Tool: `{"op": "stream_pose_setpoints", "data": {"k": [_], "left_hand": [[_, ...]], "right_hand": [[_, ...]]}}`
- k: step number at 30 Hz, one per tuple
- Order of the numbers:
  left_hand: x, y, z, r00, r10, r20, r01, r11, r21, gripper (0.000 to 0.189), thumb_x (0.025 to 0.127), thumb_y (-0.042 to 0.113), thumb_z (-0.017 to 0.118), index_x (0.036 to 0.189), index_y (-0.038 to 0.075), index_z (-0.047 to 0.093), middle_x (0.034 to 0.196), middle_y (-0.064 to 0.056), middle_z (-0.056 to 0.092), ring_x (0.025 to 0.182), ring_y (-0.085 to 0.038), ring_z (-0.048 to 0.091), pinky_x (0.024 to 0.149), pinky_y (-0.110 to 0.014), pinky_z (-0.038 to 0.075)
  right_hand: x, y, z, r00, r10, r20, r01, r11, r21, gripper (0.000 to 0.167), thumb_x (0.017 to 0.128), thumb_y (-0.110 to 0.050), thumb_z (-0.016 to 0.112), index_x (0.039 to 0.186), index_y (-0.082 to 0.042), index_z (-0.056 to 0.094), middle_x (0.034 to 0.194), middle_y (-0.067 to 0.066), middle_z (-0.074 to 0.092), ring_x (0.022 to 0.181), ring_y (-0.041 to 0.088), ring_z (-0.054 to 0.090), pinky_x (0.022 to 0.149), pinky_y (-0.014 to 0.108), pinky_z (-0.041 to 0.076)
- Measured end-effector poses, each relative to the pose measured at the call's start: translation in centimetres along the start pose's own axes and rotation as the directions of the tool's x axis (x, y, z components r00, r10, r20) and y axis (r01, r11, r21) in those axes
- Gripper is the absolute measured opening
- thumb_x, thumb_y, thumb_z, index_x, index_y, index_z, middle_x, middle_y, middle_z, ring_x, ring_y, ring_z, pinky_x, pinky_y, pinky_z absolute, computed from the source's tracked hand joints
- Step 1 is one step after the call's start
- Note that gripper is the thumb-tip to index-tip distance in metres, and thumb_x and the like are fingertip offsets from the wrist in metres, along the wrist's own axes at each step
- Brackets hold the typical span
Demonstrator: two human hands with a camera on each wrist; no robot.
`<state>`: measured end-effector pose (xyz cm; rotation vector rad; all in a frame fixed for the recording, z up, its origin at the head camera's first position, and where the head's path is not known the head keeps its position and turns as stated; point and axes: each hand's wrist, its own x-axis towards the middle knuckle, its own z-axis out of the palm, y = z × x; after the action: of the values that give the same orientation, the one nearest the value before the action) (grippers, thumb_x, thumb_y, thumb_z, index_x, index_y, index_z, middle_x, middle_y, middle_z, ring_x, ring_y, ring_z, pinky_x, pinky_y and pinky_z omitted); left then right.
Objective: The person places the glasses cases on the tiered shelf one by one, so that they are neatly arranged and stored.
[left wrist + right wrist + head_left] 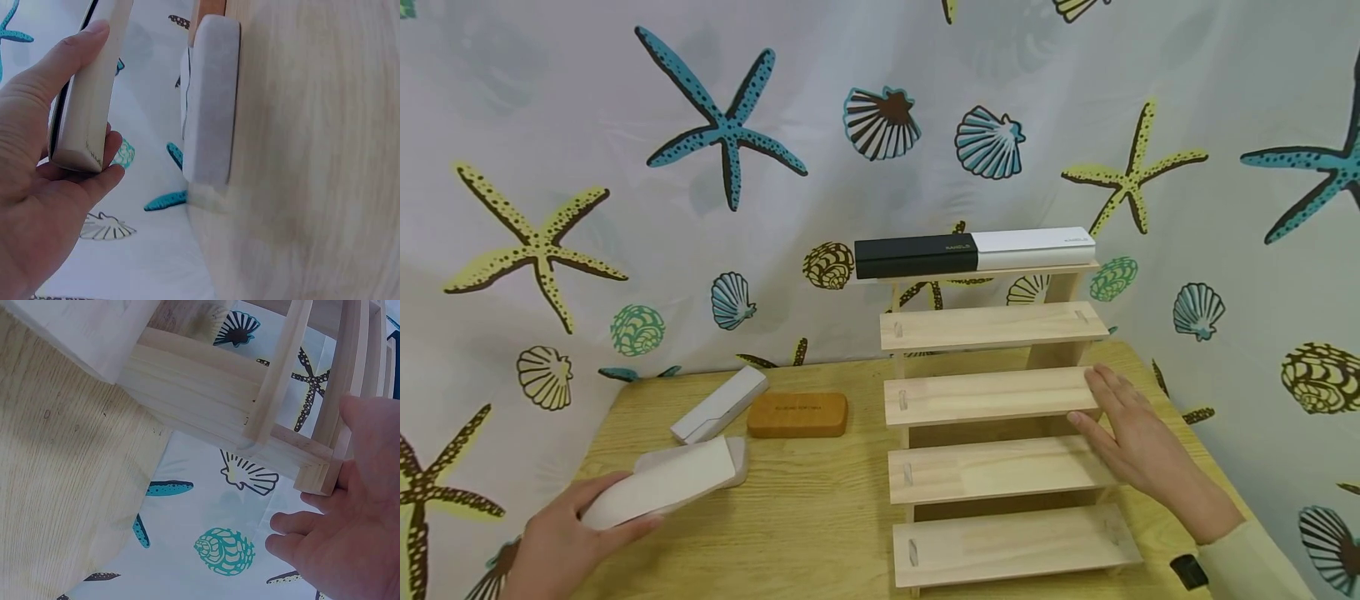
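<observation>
My left hand (568,529) grips a white glasses case (662,483) by its near end, tilted and raised at the left of the table. In the left wrist view, the thumb lies along one side of this case (94,94) and the fingers curl under its end. Behind it in the head view a pale grey case (739,462) lies partly hidden. My right hand (1138,433) touches the right end of a tiered wooden rack (985,396), fingers fairly straight, the fingertips at the middle shelf and the thumb just below it.
On the table (805,533) lie another white case (721,404) and an orange-brown case (797,415). A black case (916,257) and a white case (1033,247) sit end to end on the rack's top shelf. A patterned curtain (820,192) hangs behind and at both sides.
</observation>
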<state>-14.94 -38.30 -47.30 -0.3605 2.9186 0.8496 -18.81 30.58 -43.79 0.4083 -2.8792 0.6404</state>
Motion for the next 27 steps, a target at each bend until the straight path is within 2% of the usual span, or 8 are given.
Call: {"op": "stream_pose_setpoints", "data": {"k": [3,7,12,15,19,24,27], "left_hand": [[0.0,1.0,0.2,0.995,0.084,-0.057,-0.084,0.996,0.0,0.103,0.078,0.066,0.086,0.153,0.004,0.052,0.15,-0.034,0.053,0.121,-0.047,0.058,0.084,-0.048,0.052],[0.2,2.1,0.6,0.977,0.18,-0.115,-0.18,0.984,0.01,0.095,0.077,0.06,0.09,0.148,0.005,0.059,0.145,-0.032,0.058,0.121,-0.045,0.059,0.083,-0.044,0.049],[0.8,3.8,0.6,0.982,0.174,-0.071,-0.177,0.983,-0.039,0.097,0.078,0.065,0.086,0.151,0.009,0.056,0.152,-0.028,0.054,0.127,-0.043,0.054,0.092,-0.053,0.048],[1.0,4.8,0.5,0.981,0.185,-0.066,-0.189,0.98,-0.063,0.095,0.078,0.064,0.086,0.151,0.011,0.057,0.152,-0.025,0.055,0.128,-0.041,0.054,0.091,-0.049,0.049],[1.1,6.3,0.4,0.968,0.229,-0.101,-0.236,0.969,-0.067,0.088,0.078,0.059,0.089,0.148,0.013,0.061,0.148,-0.021,0.061,0.123,-0.037,0.058,0.083,-0.035,0.048],[1.3,8.5,0.0,0.964,0.253,-0.085,-0.26,0.962,-0.087,0.09,0.078,0.06,0.088,0.149,0.012,0.06,0.148,-0.022,0.06,0.122,-0.036,0.058,0.085,-0.037,0.048],[1.4,9.7,-0.2,0.956,0.275,-0.1,-0.283,0.955,-0.089,0.09,0.077,0.061,0.089,0.148,0.012,0.061,0.147,-0.023,0.061,0.12,-0.036,0.059,0.084,-0.038,0.048]], "right_hand": [[0.0,0.0,0.1,1.0,-0.002,-0.005,0.002,1.0,-0.005,0.077,0.111,-0.042,0.053,0.166,0.003,0.024,0.169,0.032,0.025,0.151,0.06,0.027,0.117,0.074,0.029],[0.0,0.0,0.2,1.0,0.0,-0.007,0.0,1.0,-0.004,0.077,0.111,-0.042,0.053,0.166,0.003,0.024,0.169,0.032,0.025,0.151,0.059,0.027,0.117,0.074,0.029],[0.0,0.0,0.2,1.0,0.003,-0.003,-0.003,1.0,-0.01,0.078,0.111,-0.043,0.053,0.165,0.004,0.023,0.169,0.032,0.025,0.152,0.059,0.027,0.117,0.073,0.029],[0.0,0.0,0.2,1.0,0.002,-0.008,-0.002,1.0,-0.014,0.078,0.111,-0.042,0.052,0.166,0.004,0.022,0.169,0.033,0.025,0.152,0.058,0.027,0.117,0.073,0.029],[0.0,0.0,0.3,1.0,0.001,-0.013,-0.001,1.0,-0.017,0.078,0.111,-0.042,0.052,0.166,0.004,0.022,0.169,0.033,0.025,0.152,0.058,0.027,0.117,0.073,0.029],[0.0,0.0,0.4,1.0,-0.001,-0.015,0.001,1.0,-0.019,0.077,0.111,-0.042,0.052,0.165,0.004,0.022,0.169,0.033,0.024,0.151,0.059,0.028,0.117,0.073,0.029],[0.0,0.0,0.4,1.0,-0.002,-0.015,0.001,1.0,-0.019,0.077,0.111,-0.042,0.052,0.165,0.005,0.023,0.169,0.033,0.024,0.151,0.06,0.028,0.116,0.074,0.03]]}}
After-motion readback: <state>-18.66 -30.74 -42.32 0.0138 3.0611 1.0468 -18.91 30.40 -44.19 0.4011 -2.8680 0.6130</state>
